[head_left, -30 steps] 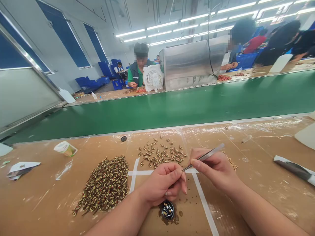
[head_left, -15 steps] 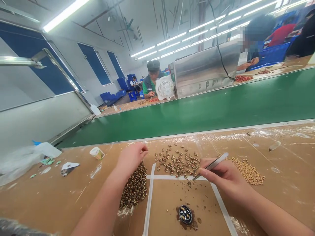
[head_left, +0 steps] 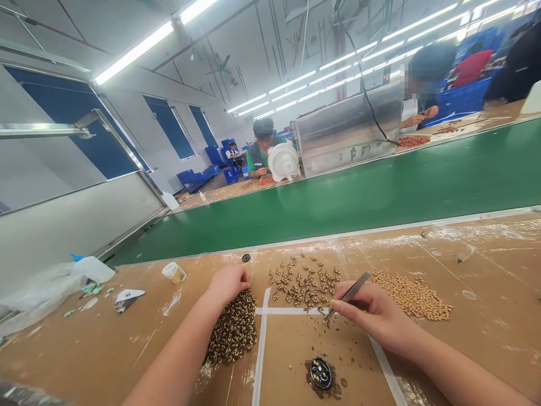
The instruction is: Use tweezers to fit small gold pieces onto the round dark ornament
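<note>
Pinched between thumb and fingers of the right hand (head_left: 374, 316), the tweezers (head_left: 347, 295) point down at scattered small parts (head_left: 304, 281) on the bench (head_left: 486, 338), near its middle. Left hand (head_left: 228, 283) rests, fingers curled, on the dark parts heap (head_left: 232, 332); whether it grips any is unclear. Toward the near edge sits a black dish (head_left: 321, 373).

Nothing here to read: the small cup (head_left: 173, 272) on the bench shows a label too blurred to make out, and the metal box (head_left: 349, 128) across the belt carries dark marks too small to tell.
</note>
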Demonstrator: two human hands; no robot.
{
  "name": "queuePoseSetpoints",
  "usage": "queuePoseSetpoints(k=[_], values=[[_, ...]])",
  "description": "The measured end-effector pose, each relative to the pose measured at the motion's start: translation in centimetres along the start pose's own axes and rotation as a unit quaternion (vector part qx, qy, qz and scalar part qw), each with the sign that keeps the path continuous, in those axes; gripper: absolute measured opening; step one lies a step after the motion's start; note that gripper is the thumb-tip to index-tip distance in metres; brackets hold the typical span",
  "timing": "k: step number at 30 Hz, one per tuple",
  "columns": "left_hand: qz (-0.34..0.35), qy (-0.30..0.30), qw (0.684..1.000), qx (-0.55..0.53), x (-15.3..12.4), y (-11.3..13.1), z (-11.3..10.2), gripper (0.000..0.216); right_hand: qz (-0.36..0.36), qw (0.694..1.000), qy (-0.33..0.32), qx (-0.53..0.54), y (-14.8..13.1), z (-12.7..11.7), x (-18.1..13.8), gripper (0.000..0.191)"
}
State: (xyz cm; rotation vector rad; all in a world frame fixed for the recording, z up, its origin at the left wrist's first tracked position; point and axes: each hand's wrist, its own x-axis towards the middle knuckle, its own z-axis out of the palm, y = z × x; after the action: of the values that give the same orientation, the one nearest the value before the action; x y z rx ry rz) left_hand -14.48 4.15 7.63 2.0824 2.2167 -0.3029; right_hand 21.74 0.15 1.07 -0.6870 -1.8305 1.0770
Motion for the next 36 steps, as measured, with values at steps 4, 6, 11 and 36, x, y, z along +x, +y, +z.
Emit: queuePoseSetpoints(k=[4,6,11,36], values=[[-0.002,0.005,1.000,0.022,-0.2,0.5,0.0,0.008,-0.003,1.000,-0.004,0.005,0.0,0.2,0.0,0.050],[0.004,0.004,1.000,0.029,-0.3,0.6,0.0,0.008,-0.005,1.000,-0.004,0.006,0.1,0.2,-0.1,0.048],[0.034,0.004,0.998,0.043,-0.4,1.0,0.0,0.009,-0.012,0.999,-0.049,0.015,-0.2,0.4,-0.4,0.041],[0.051,0.031,0.998,0.016,-0.7,1.0,0.3,0.012,-0.034,0.970,-0.242,-0.009,0.0,2.3,-1.4,0.033]])
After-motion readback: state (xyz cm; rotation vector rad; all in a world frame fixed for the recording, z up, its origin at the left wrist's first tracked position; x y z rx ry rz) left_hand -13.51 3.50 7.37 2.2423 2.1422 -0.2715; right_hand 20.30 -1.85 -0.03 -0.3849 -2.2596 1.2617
